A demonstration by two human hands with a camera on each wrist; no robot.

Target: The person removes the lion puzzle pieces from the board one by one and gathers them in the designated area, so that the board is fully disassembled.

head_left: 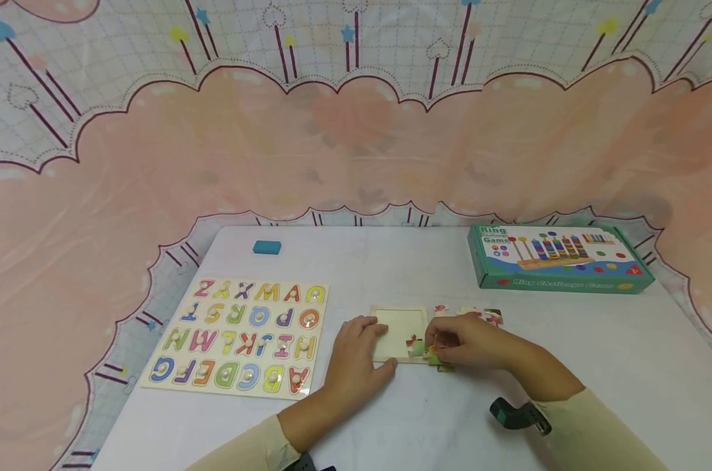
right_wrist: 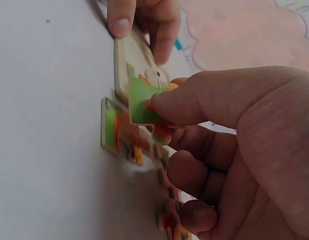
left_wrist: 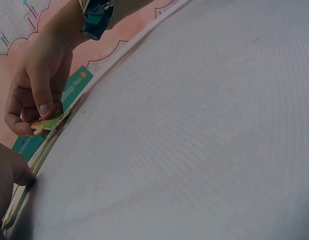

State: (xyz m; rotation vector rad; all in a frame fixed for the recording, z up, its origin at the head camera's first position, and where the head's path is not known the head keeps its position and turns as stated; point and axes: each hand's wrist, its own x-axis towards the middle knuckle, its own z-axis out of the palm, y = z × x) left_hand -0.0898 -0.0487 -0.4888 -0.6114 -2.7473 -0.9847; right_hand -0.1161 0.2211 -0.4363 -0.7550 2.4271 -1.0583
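A shallow wooden puzzle tray (head_left: 394,335) lies on the white table, with one picture piece in its near right corner. My left hand (head_left: 358,356) rests on the tray's left side, thumb at the near edge and fingers over the left rim. Between thumb and fingers my right hand (head_left: 470,341) pinches a green and orange jigsaw piece (right_wrist: 142,102) beside the tray's near right corner. Another jigsaw piece (right_wrist: 113,127) lies on the table below it in the right wrist view. Several loose pieces (head_left: 493,316) lie beyond the right hand, partly hidden by it.
A wooden alphabet board (head_left: 232,337) with knobbed letters lies at the left. Behind it sits a small blue block (head_left: 267,247). The green Ring Challenge Game box (head_left: 559,258) stands at the back right. A patterned curtain (head_left: 356,144) hangs behind the table.
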